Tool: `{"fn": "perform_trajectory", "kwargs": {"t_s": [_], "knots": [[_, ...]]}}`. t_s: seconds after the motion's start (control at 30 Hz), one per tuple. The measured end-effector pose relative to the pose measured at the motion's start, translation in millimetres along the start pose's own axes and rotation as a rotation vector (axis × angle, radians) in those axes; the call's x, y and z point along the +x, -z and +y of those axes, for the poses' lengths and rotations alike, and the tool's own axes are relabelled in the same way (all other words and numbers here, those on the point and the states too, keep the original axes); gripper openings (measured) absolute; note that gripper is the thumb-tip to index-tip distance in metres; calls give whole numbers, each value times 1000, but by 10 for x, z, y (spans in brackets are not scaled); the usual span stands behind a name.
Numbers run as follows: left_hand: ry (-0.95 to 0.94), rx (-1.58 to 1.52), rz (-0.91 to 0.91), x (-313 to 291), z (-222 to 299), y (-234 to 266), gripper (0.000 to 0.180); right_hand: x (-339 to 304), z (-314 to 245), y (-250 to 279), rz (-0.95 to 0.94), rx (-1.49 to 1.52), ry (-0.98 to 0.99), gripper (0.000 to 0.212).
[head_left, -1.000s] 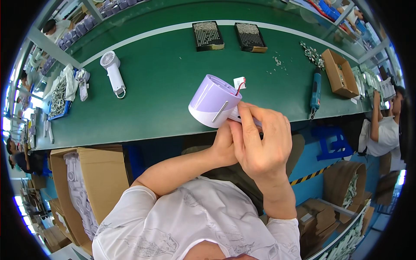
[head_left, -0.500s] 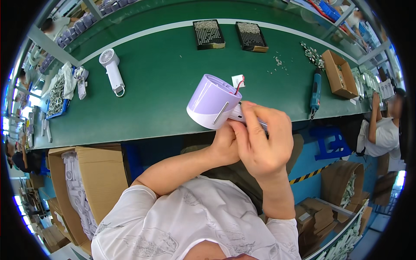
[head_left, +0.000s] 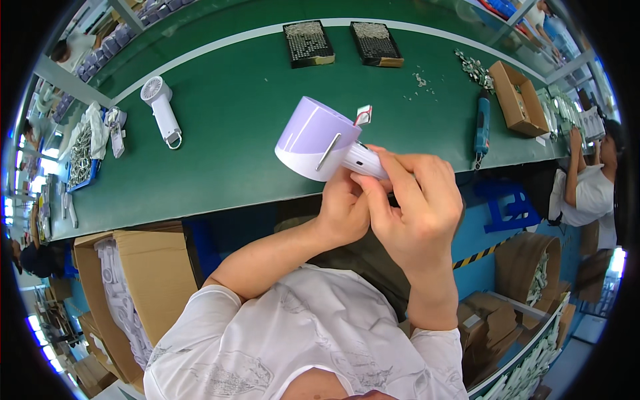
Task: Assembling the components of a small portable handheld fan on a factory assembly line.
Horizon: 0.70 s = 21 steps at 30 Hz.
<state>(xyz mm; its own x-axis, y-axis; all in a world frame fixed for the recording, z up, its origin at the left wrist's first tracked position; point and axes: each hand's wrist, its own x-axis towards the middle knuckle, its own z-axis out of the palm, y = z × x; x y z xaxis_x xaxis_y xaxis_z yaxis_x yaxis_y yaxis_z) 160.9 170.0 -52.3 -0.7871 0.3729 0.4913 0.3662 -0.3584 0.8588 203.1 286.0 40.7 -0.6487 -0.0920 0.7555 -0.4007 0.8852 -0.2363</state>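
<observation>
A handheld fan body (head_left: 317, 141), lilac above and white below with a silver strip on its side, is held over the table's near edge. From its rim rises a small white piece (head_left: 363, 115) with a red wire. My left hand (head_left: 344, 208) is closed around the fan from below, where the head joins the white handle (head_left: 364, 162). Fingers and thumb of my right hand (head_left: 421, 210) close on the handle's far end, which they hide. A small dark opening shows on the handle.
A finished-looking white fan (head_left: 163, 113) lies on the green table (head_left: 220, 160) at left. Two black trays of small parts (head_left: 308, 45) stand at the back. A teal power screwdriver (head_left: 482, 127) and open carton (head_left: 519, 100) lie right. Another carton (head_left: 150, 267) holds white parts.
The fan has tipped and turned in my hands, so more of its handle, with the dark opening, shows. My right hand has shifted slightly right. The whole view has shifted a little.
</observation>
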Motion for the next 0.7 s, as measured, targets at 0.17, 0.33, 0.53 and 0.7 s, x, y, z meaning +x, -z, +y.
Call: {"fn": "perform_trajectory", "kwargs": {"t_s": [0.17,0.33,0.53,0.7], "knots": [[273,-434,111,-12,-16,37,33,-17,184,78,-71,308,-111,50],[195,-690,54,87,51,116,38,-153,244,100,-80,192,-77,51],[163,-630,7,60,41,117,36,-199,274,-19,30,139,41,43],[220,-697,7,64,-6,103,36,-263,320,-103,24,109,51,41]]}}
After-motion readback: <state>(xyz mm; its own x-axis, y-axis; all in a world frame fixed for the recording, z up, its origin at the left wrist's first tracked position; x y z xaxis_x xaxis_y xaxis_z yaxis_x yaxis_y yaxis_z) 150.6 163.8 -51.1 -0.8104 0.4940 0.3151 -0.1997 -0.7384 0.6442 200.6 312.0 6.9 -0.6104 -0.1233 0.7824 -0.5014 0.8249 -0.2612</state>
